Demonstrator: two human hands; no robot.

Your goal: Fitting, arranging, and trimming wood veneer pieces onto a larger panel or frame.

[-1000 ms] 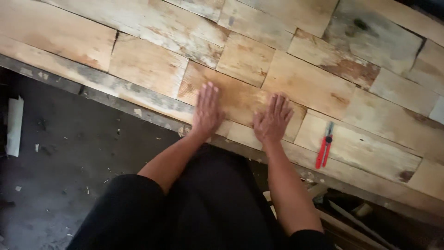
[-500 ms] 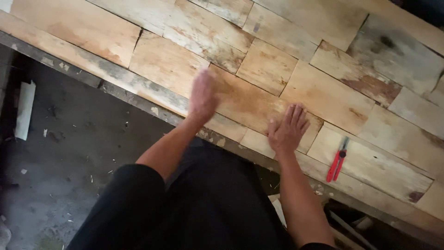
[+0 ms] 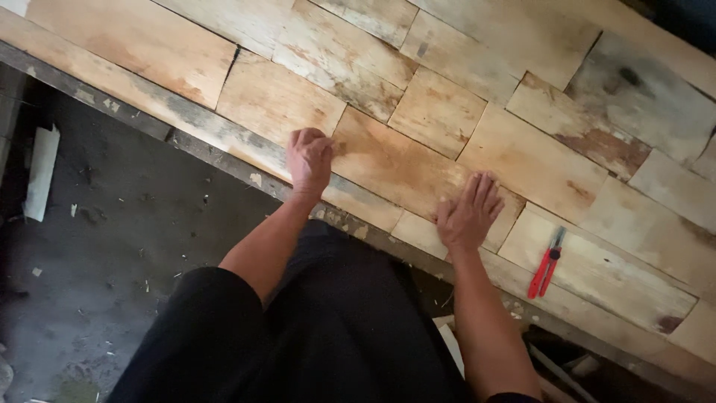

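Curled into a loose fist, left hand (image 3: 309,158) knuckles the wooden block (image 3: 395,166) beside the flat, open-fingered right hand (image 3: 470,213), red pliers (image 3: 547,263) lying right of it; pressing evenly would likely seat it flush.

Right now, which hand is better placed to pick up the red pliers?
The right hand: it lies flat on the boards beside the red pliers, while the left hand is curled farther away.

A rough woodworking or building site: a worn plank floor (image 3: 418,119) of patched boards fills twelve o'clock, red pliers (image 3: 547,263) lie at four, a dusty, scrap-strewn concrete subfloor (image 3: 112,246) at eight.
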